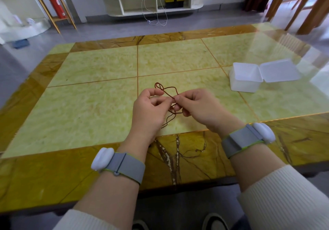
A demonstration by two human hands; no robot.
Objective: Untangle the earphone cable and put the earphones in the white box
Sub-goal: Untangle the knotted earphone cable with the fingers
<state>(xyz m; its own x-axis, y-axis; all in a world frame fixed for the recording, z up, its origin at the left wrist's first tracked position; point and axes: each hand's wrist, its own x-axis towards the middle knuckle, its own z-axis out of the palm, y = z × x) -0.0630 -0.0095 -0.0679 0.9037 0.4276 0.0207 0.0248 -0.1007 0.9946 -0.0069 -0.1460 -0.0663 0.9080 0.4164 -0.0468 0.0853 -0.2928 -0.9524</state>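
Note:
A thin brown earphone cable is tangled in loops between my two hands above the middle of the table. My left hand pinches it with curled fingers from the left. My right hand pinches the same knot from the right, fingertips nearly meeting the left ones. Loose strands hang down between my palms toward the table; the earbuds are not visible. The white box stands open to the right, its lid flipped back flat and its inside empty.
The yellow-green marble table has a brown border and a glossy top. Behind it are grey floor, a low white shelf with dangling white wires, a red fire extinguisher at left and wooden chair legs at right.

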